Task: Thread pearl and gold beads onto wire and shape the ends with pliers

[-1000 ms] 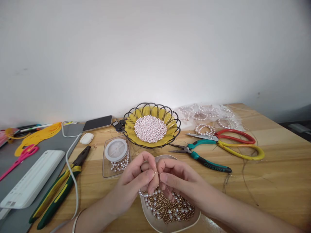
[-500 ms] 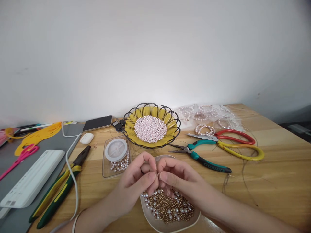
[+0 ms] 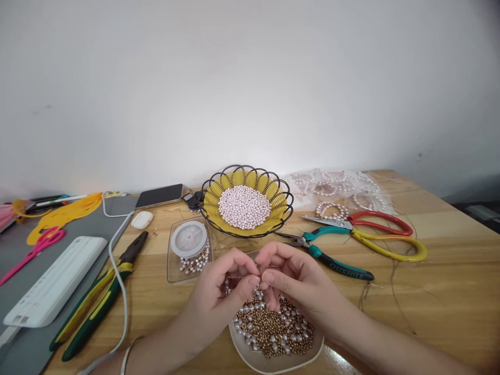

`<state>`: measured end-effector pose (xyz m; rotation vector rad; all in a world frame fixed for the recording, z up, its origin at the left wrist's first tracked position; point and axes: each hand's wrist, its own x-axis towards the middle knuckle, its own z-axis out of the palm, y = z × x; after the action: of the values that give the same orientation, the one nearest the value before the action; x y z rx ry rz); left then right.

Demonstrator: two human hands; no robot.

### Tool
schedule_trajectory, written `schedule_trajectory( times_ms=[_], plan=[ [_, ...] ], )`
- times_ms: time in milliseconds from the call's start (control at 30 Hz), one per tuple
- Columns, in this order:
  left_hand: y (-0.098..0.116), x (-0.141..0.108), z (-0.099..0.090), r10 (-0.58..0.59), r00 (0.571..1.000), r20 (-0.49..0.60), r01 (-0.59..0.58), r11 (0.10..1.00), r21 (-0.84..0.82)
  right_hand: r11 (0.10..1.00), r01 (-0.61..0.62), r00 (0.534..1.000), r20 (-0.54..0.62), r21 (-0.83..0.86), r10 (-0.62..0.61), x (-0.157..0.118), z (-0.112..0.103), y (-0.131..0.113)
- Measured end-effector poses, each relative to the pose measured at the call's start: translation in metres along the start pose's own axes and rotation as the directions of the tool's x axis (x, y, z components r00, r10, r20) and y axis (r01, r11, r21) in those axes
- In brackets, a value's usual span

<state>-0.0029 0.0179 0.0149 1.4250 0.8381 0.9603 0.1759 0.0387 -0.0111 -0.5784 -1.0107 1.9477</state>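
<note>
My left hand [image 3: 230, 284] and my right hand [image 3: 287, 273] meet above a pale dish [image 3: 238, 341]. On each, thumb and forefinger are pinched together, and the fingertips of the two hands nearly touch. Whatever lies between them is too small and hidden to make out. Below them, the dish holds small gold beads [image 3: 269, 328] mixed with white pearl beads [image 3: 285, 341]. Just beyond stands a yellow woven basket [image 3: 279, 211] with a black looped rim, full of pale pink pearl beads [image 3: 244, 207]. Left of it, a clear box [image 3: 170, 271] contains a spool [image 3: 189, 239] and loose beads.
Green-handled needle-nose pliers [image 3: 324, 255] and red-and-yellow scissors [image 3: 385, 237] lie at right, near a beaded ring [image 3: 331, 210] and plastic bags [image 3: 351, 185]. At left are large pliers [image 3: 101, 299], a white cable [image 3: 121, 286], a power strip [image 3: 57, 281], pink scissors [image 3: 37, 250] and a phone [image 3: 160, 195].
The view has shifted slightly, so the things on the table appear a little to the right. Both hands remain pinched over the dish, with the fingertips slightly repositioned.
</note>
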Motion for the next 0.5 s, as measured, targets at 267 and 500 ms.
schedule_trajectory(
  times_ms=[267, 500],
  plan=[
    [0.003, -0.001, 0.0, 0.032, 0.999, -0.013, -0.03, 0.996, 0.088, 0.998, 0.046, 0.998, -0.033, -0.051, -0.047, -0.004, 0.0, -0.002],
    [-0.003, -0.002, -0.005, -0.006, 1.0, -0.028, 0.012, 0.972, 0.234, 0.979, 0.167, 0.976, -0.122, -0.114, -0.181, -0.004, -0.002, -0.012]
  ],
)
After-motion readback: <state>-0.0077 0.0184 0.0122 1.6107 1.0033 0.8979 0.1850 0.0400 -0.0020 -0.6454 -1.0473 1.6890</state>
